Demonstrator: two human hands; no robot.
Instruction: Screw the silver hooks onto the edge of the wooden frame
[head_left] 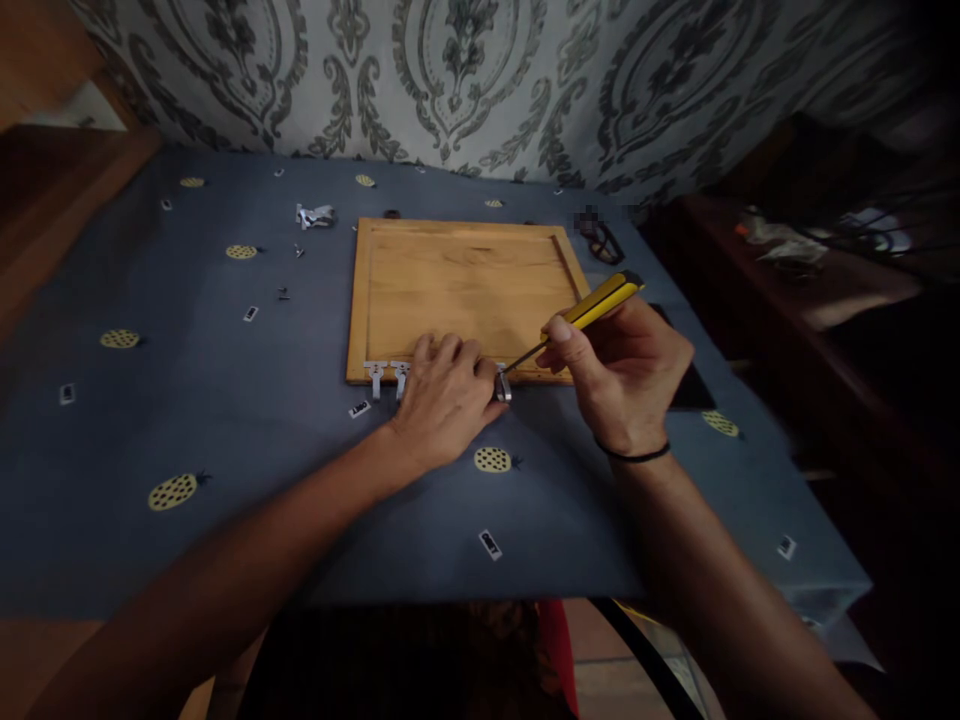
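Note:
A framed wooden panel (465,290) lies flat on the blue patterned cloth. Metal hinges (376,380) sit along its near edge, and another hinge (503,387) is beside my left fingers. My left hand (450,395) rests over the panel's near edge, fingers bent, its thumb by that right-hand hinge; what it grips is hidden. Held in my right hand (622,365) is a yellow and black screwdriver (604,298), slanted down to the left, its tip at the right-hand hinge.
Loose metal hardware (316,216) and small screws (283,293) lie left of the panel. Dark glasses (602,243) are beyond its right corner. A dark flat object (694,385) is partly behind my right hand. A patterned curtain (457,80) hangs behind the table (247,440).

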